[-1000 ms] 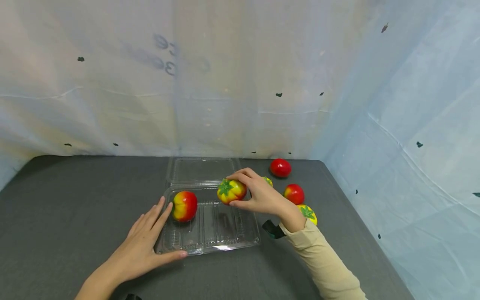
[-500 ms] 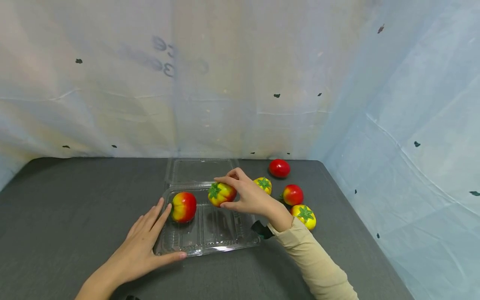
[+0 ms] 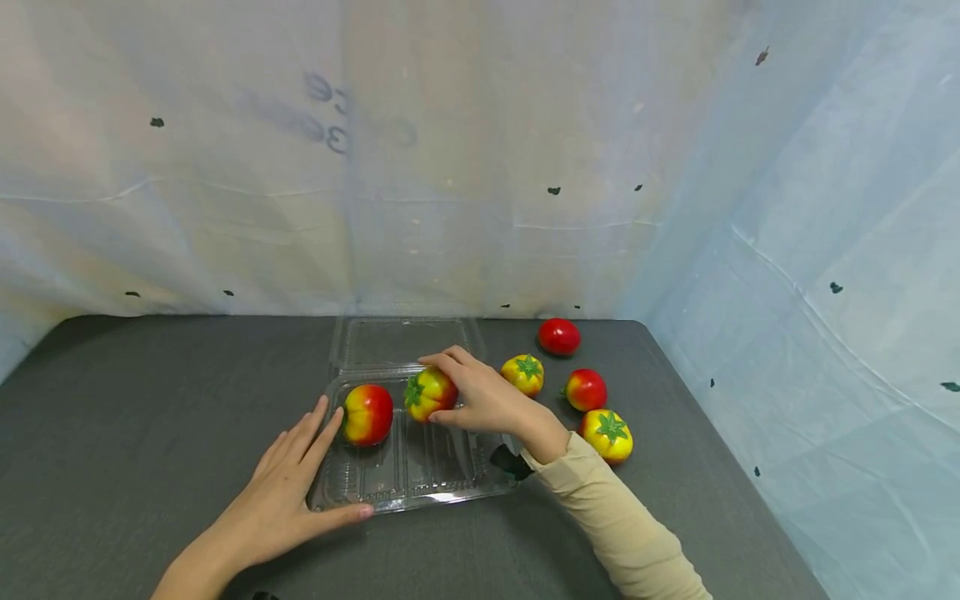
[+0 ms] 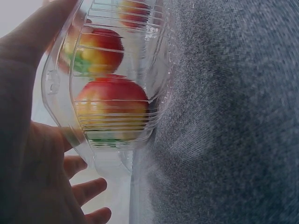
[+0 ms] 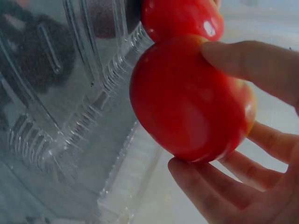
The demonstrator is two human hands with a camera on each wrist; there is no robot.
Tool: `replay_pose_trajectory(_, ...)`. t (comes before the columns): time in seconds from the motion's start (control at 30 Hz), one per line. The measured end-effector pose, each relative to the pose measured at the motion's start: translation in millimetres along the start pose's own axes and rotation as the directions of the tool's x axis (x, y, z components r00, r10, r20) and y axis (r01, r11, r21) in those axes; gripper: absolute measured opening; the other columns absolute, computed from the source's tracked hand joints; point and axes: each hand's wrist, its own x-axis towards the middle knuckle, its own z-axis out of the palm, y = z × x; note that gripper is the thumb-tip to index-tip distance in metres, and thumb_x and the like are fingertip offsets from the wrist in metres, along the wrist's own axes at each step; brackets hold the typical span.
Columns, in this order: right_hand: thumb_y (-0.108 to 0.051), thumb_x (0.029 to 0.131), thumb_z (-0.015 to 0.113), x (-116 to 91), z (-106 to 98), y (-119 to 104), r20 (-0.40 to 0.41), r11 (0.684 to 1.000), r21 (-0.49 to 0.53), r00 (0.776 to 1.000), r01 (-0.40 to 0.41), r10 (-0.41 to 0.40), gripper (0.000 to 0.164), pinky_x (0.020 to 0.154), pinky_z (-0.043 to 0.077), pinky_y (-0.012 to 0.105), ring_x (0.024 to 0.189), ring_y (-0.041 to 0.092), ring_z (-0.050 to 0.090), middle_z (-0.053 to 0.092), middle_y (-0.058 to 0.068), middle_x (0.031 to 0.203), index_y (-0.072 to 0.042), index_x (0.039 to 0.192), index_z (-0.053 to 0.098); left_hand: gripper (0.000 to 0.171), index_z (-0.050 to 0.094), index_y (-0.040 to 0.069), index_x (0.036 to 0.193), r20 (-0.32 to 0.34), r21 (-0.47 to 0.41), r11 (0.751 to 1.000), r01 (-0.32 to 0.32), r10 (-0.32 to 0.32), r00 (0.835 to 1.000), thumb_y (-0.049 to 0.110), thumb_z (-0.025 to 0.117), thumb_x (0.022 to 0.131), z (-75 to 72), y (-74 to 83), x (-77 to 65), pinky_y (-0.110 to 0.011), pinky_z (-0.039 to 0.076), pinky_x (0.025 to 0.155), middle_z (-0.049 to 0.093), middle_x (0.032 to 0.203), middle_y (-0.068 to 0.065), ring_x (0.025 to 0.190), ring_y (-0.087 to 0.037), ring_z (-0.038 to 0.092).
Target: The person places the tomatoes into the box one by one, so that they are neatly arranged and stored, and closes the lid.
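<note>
A clear plastic clamshell container [image 3: 408,475] lies on the table with its lid folded back. Inside, near the left wall, sits a red-and-yellow tomato [image 3: 367,414]. My left hand [image 3: 281,487] rests along the container's left side and front corner, fingers straight and spread, thumb at the front rim. My right hand [image 3: 491,400] grips a second tomato [image 3: 430,394] with a green star-shaped top, thumb in front and fingers behind. That tomato [image 5: 191,102] is over the container, just right of the first; whether it touches the base cannot be told.
To the right on the dark table [image 3: 187,400] are a yellow tomato [image 3: 522,375] close by the right hand, a plain red tomato [image 3: 559,337] at the back, a red one [image 3: 586,390], and another yellow one [image 3: 608,435]. Whitish sheeting [image 3: 450,167] walls the back and right.
My right hand has carried its tomato leftward and slightly lower across the container, toward the first tomato, uncovering the yellow tomatoes at the right. The left hand has stayed in place.
</note>
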Motion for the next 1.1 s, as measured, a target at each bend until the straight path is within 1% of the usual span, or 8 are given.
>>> replay_pose_trajectory(0.13, -0.025, 0.082, 0.077, 3.3, 4.0, -0.3, 0.014, 1.0, 0.003, 1.0, 0.016, -0.016, 0.063, 0.094, 0.05, 0.03, 0.105, 0.017, 0.056, 0.051, 0.006, 0.127, -0.009, 0.135, 0.047, 0.116, 0.01, 0.021, 0.156, -0.004, 0.0, 1.0, -0.002, 0.002, 1.0, 0.072, 0.068, 0.069, 0.3, 0.0, 0.0, -0.067, 0.009, 0.111, 0.001, 0.162, -0.012, 0.142, -0.045, 0.016)
replay_pose_trajectory(0.27, -0.024, 0.082, 0.077, 6.6, 8.4, 0.0, 0.029, 1.0, -0.008, 0.999, 0.029, -0.028, 0.058, 0.092, 0.05, 0.029, 0.102, 0.016, 0.056, 0.054, 0.006, 0.123, -0.008, 0.13, 0.048, 0.116, 0.009, 0.022, 0.156, -0.003, 0.001, 1.0, -0.003, 0.003, 1.0, 0.072, 0.068, 0.069, 1.1, 0.1, 0.1, -0.067, 0.008, 0.111, 0.001, 0.162, -0.012, 0.142, -0.045, 0.016)
replay_pose_trajectory(0.37, -0.024, 0.082, 0.076, 9.0, 11.0, 0.1, 0.049, 0.999, -0.019, 0.998, 0.032, -0.032, 0.056, 0.093, 0.049, 0.03, 0.103, 0.016, 0.056, 0.056, 0.006, 0.122, -0.008, 0.128, 0.049, 0.116, 0.008, 0.023, 0.156, -0.006, 0.002, 1.0, -0.005, 0.005, 1.0, 0.073, 0.068, 0.069, 1.3, 0.3, 0.2, -0.067, 0.008, 0.112, 0.002, 0.162, -0.011, 0.142, -0.045, 0.017)
replay_pose_trajectory(0.57, -0.026, 0.085, 0.074, 12.5, 14.3, -1.7, 0.093, 0.997, -0.072, 0.996, 0.025, -0.018, 0.054, 0.1, 0.046, 0.032, 0.113, 0.019, 0.053, 0.055, 0.006, 0.128, -0.011, 0.132, 0.053, 0.116, 0.009, 0.024, 0.156, -0.008, -0.001, 1.0, -0.004, 0.004, 1.0, 0.073, 0.067, 0.069, 0.9, 0.7, 0.4, -0.066, 0.009, 0.112, 0.002, 0.162, -0.01, 0.142, -0.045, 0.016)
replay_pose_trajectory(0.77, -0.03, 0.085, 0.073, 16.0, 17.2, -3.9, 0.092, 0.991, -0.129, 0.996, 0.032, -0.02, 0.056, 0.101, 0.046, 0.031, 0.115, 0.019, 0.053, 0.052, 0.008, 0.131, -0.011, 0.135, 0.055, 0.117, 0.007, 0.024, 0.156, 0.0, 0.006, 1.0, -0.001, 0.001, 1.0, 0.073, 0.068, 0.069, 1.8, 0.9, 0.6, -0.067, 0.008, 0.111, 0.002, 0.162, -0.011, 0.141, -0.046, 0.016)
replay_pose_trajectory(0.93, -0.035, 0.088, 0.069, 17.7, 18.6, -6.0, 0.109, 0.988, -0.154, 0.994, 0.029, -0.012, 0.059, 0.103, 0.045, 0.033, 0.123, 0.021, 0.05, 0.048, 0.009, 0.138, -0.011, 0.139, 0.051, 0.116, 0.007, 0.024, 0.156, -0.003, 0.004, 1.0, -0.003, 0.003, 1.0, 0.072, 0.068, 0.069, 1.5, 1.3, 0.5, -0.067, 0.008, 0.111, 0.002, 0.162, -0.012, 0.141, -0.046, 0.016)
replay_pose_trajectory(1.1, -0.036, 0.09, 0.067, 17.5, 18.5, -7.7, 0.134, 0.988, -0.15, 0.991, 0.023, -0.003, 0.062, 0.107, 0.042, 0.036, 0.13, 0.024, 0.046, 0.043, 0.011, 0.145, -0.011, 0.143, 0.046, 0.116, 0.007, 0.024, 0.156, -0.002, 0.0, 1.0, 0.0, 0.0, 1.0, 0.071, 0.068, 0.069, 1.9, 1.1, 0.0, -0.068, 0.008, 0.111, 0.002, 0.162, -0.012, 0.141, -0.046, 0.017)
